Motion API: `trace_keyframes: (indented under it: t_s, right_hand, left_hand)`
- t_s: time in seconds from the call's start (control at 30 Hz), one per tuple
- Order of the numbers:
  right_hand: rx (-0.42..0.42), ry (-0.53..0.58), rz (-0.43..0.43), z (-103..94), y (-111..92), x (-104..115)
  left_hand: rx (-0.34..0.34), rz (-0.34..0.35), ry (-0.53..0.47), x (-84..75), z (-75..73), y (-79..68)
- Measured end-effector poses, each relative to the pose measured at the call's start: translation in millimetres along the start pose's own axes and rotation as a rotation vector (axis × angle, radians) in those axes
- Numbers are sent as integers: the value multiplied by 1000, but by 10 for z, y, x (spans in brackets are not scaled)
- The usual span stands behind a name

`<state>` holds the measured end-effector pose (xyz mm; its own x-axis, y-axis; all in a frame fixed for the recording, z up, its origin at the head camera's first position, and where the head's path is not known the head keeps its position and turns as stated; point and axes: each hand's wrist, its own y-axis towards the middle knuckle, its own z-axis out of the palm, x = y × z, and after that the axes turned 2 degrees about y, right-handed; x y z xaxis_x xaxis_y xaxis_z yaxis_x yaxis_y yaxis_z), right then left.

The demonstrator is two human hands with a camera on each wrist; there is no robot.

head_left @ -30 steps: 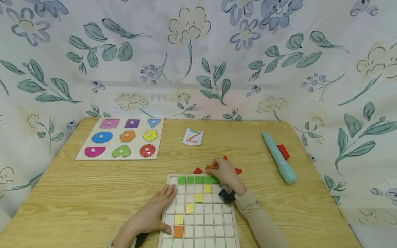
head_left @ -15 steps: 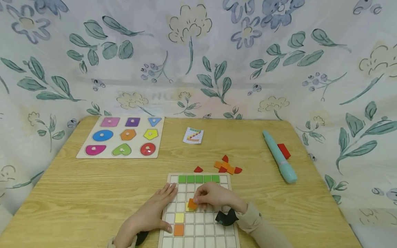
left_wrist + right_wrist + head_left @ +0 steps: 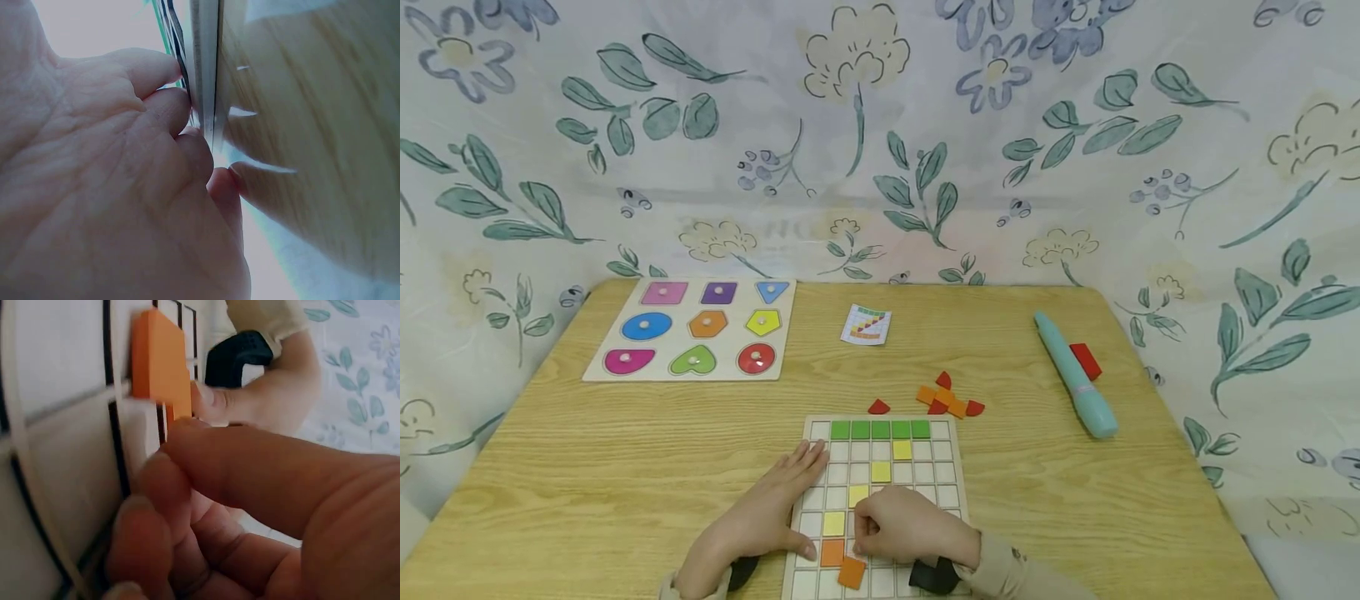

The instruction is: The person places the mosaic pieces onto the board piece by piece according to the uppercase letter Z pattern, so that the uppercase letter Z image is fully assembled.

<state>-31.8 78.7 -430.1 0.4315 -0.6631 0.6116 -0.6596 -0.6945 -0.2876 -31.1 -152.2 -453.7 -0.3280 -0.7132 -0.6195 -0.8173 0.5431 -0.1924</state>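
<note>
My left hand [image 3: 767,508] rests along the left edge of a wooden grid board [image 3: 958,467], fingers spread and thumb over its squares. In the left wrist view its palm [image 3: 106,175] is close to the board's edge. My right hand [image 3: 910,525] is low over the board, fingers curled, with a tilted orange square tile [image 3: 852,573] at its fingertips. The right wrist view shows that tile [image 3: 164,359] just beyond the thumb and forefinger. A second orange tile [image 3: 832,552] lies in the grid beside my left thumb. Yellow tiles [image 3: 881,472] form a diagonal; green tiles [image 3: 881,430] line the top row.
Red quarter-round pieces [image 3: 943,380] and orange tiles [image 3: 957,408] lie behind the board. A pattern card [image 3: 867,325] is farther back. A knobbed shape puzzle [image 3: 670,343] stands at the back left. A teal pen-shaped object [image 3: 1075,375] and a red block [image 3: 1086,360] lie right.
My right hand has brought an orange tile from the loose pieces behind the board down towards the board's near part, beside the other orange tile. My left hand has stayed in place.
</note>
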Motion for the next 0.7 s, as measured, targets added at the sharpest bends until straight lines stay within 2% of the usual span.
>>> trace_keyframes:
  t_s: [0.1, 0.2, 0.33, 0.57, 0.7]
  right_hand:
    - [-40, -8, 21, 20, -15, 38]
    - [-35, -77, 26, 76, -36, 102]
    - [-21, -139, 44, 117, -28, 131]
    - [-90, -90, 42, 45, 16, 58]
    - [-87, -112, 28, 23, -3, 76]
  left_hand:
    - [-4, 6, -4, -1, -2, 0]
    - [-13, 26, 5, -4, -8, 1]
    - [-15, 17, 0, -6, -12, 9]
    - [-5, 8, 7, -10, -30, 8]
    - [3, -1, 1, -14, -29, 0]
